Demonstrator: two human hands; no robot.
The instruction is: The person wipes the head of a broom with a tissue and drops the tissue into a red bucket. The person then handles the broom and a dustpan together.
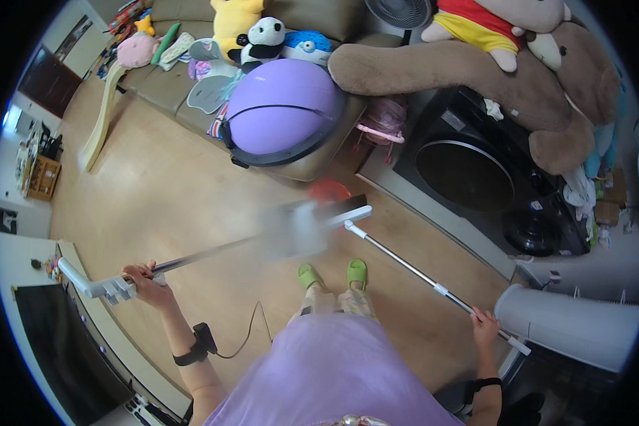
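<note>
My left hand (152, 285) is closed around the metal pole of a long-handled dustpan, just below its white handle end (93, 285). The dustpan's pan (298, 231), grey-white and blurred, hangs over the floor in front of my feet. With my right hand (484, 322) I grip the metal pole of a broom (404, 263) near its white end cap. The white broom head (358, 214) with dark bristles is against or just beside the pan; whether they touch cannot be told. A red round object (330, 190) lies partly hidden behind them.
A sofa (160, 96) with plush toys and a purple half-ball trainer (282, 106) stands ahead. At right are a black front-loading washing machine (458, 175), a large brown plush (458, 69) and a white cylindrical appliance (570, 325). A pink toy stroller (382, 130) stands between.
</note>
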